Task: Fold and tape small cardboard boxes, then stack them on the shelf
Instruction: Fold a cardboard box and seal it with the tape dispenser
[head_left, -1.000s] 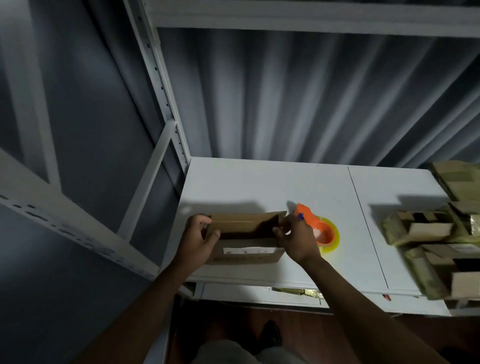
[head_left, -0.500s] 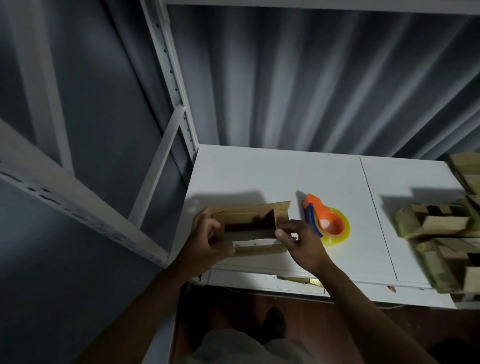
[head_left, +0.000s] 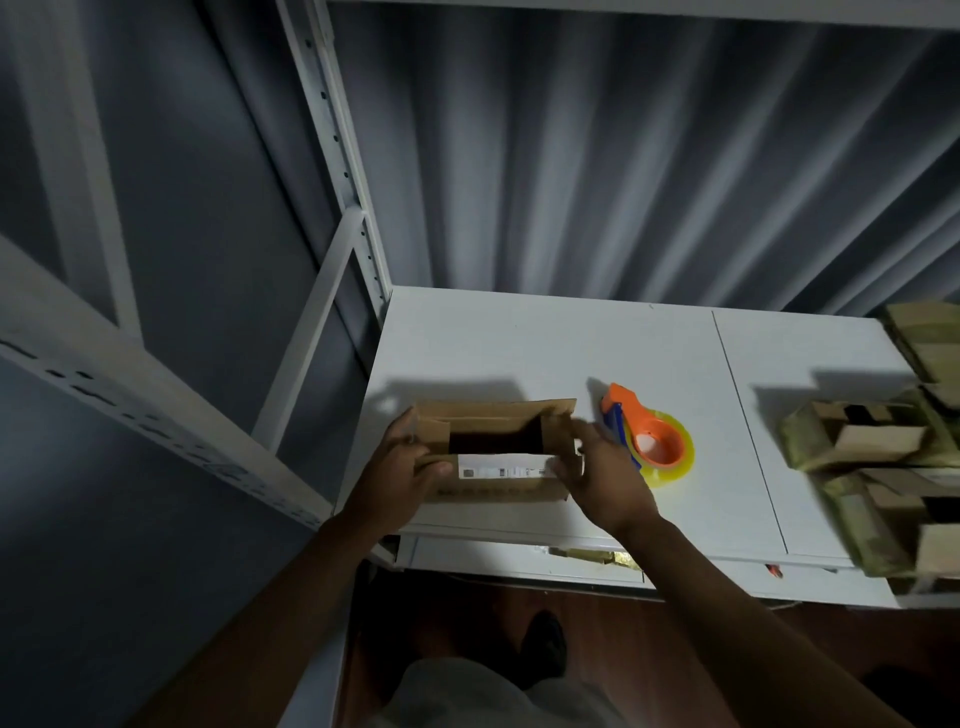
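A small brown cardboard box (head_left: 493, 486) with a white label strip stands on the white shelf board (head_left: 519, 343), its top flaps partly open over a dark inside. My left hand (head_left: 400, 467) grips the box's left end, thumb on the front. My right hand (head_left: 605, 475) holds the right end with fingers curled over a flap. Just right of the box lies an orange tape dispenser (head_left: 647, 439) with a yellow tape roll, partly hidden by my right hand.
A pile of folded cardboard boxes (head_left: 872, 452) fills the shelf's right side. White metal shelf uprights (head_left: 337, 156) and a slanted beam (head_left: 130, 384) stand at the left. A grey corrugated wall is behind. Dark wooden floor and my foot show below.
The box has opened further and its flaps have shifted; my hands have changed their hold on its two ends. The camera has tilted a little.
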